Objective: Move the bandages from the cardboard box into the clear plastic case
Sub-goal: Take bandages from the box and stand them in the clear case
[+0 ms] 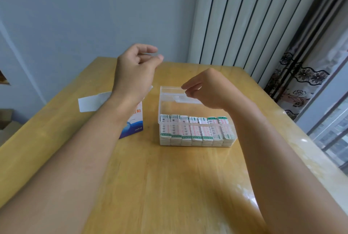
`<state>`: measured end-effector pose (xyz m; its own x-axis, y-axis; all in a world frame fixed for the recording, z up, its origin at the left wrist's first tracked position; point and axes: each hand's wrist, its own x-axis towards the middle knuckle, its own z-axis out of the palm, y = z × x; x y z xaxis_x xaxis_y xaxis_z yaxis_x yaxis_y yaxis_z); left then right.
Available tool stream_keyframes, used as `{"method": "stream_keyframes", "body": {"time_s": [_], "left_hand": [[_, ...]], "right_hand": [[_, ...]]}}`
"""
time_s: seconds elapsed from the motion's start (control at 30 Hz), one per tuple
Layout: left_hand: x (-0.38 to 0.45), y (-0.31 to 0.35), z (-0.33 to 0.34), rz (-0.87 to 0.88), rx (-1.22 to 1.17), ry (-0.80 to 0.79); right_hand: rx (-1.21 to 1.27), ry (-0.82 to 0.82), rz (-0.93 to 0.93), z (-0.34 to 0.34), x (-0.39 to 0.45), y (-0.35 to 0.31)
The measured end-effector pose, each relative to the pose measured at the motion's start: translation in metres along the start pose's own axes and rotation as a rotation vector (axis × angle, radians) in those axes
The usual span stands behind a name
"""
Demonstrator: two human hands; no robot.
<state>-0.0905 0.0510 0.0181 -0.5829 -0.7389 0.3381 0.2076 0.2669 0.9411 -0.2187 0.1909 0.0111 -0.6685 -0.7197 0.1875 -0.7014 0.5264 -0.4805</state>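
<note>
Bandages (195, 130): seven wrapped stacks, white with green and red print, standing on edge side by side in one row that runs left to right along the near wall of the case. Each stack's long axis is upright and leans slightly, the top ends tipped toward the far side.

Clear plastic case (197, 144): rectangular, long axis left to right, sitting near the middle of the table. Its far half holds no stacks. The clear lid (170, 90) stands raised at the far edge.

Right hand (209, 90): hovers over the far part of the case, fingers curled, fingertips at the lid's top edge; whether they pinch it cannot be told.

Left hand (136, 64): raised above the cardboard box, fingers loosely curled, holding nothing.

Cardboard box (135, 122): white and blue, just left of the case, partly hidden by the left forearm; its white flap (92, 101) sticks out to the left.

Table (169, 186): light wood, glossy.

Surroundings: grey-blue wall far, white ribbed panel far right, patterned curtain (301, 83) and window at right.
</note>
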Motion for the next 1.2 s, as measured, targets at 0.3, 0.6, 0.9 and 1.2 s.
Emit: {"method": "stream_keyframes", "body": {"time_s": [0.3,0.6,0.9,1.2], "left_hand": [[-0.025,-0.055,-0.102,-0.163,0.851,-0.219],[-0.054,-0.079,-0.106,0.331,0.538,-0.055],[-0.051,-0.079,-0.107,0.513,0.631,-0.029],[-0.050,-0.080,-0.111,0.541,0.691,-0.114]], "right_hand": [[0.109,0.240,-0.118,0.001,-0.018,-0.040],[0.096,0.248,-0.380,0.039,-0.045,-0.098],[-0.243,0.056,-0.317,0.060,-0.044,-0.136],[-0.209,-0.664,-0.184,0.076,-0.019,-0.152]]}}
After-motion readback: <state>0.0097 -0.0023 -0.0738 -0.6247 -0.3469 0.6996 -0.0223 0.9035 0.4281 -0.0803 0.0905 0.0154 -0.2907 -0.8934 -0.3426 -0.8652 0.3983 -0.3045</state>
